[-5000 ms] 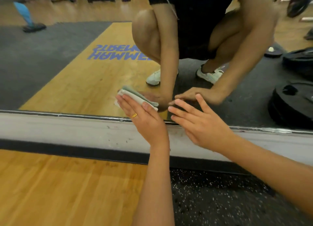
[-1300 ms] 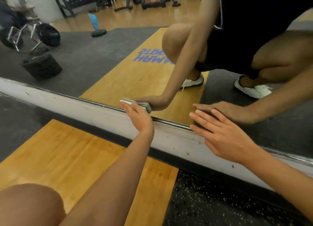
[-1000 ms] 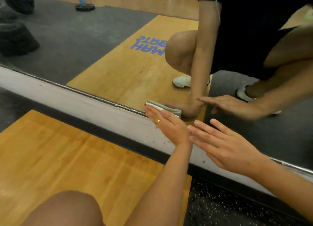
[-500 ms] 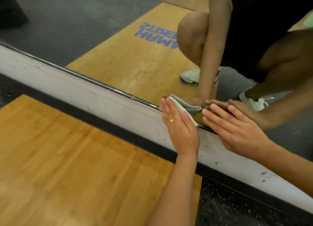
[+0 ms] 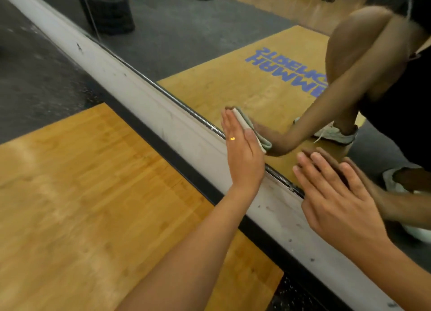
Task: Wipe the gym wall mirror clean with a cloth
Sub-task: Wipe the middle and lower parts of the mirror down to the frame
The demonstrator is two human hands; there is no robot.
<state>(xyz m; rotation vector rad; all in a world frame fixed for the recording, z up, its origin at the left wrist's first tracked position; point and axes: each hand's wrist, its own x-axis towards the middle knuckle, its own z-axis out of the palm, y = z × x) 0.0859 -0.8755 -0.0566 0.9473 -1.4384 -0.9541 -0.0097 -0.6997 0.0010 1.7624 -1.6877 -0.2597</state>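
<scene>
Left hand (image 5: 242, 152), fingers straight, presses the folded cloth (image 5: 250, 128) flat against the wall mirror (image 5: 210, 54) just above its bottom edge, likely to spread pressure evenly. Right hand (image 5: 338, 198), fingers spread and empty, rests on the glass nearby, probably as a brace.

A wood floor panel (image 5: 93, 194) fills the near left. Dark rubber flooring (image 5: 30, 77) lies beyond it at the far left, and a speckled patch (image 5: 300, 296) shows at the near right. A scuffed white wall strip (image 5: 144, 98) runs diagonally from far left to near right, with a black baseboard (image 5: 186, 168) along its near edge.
</scene>
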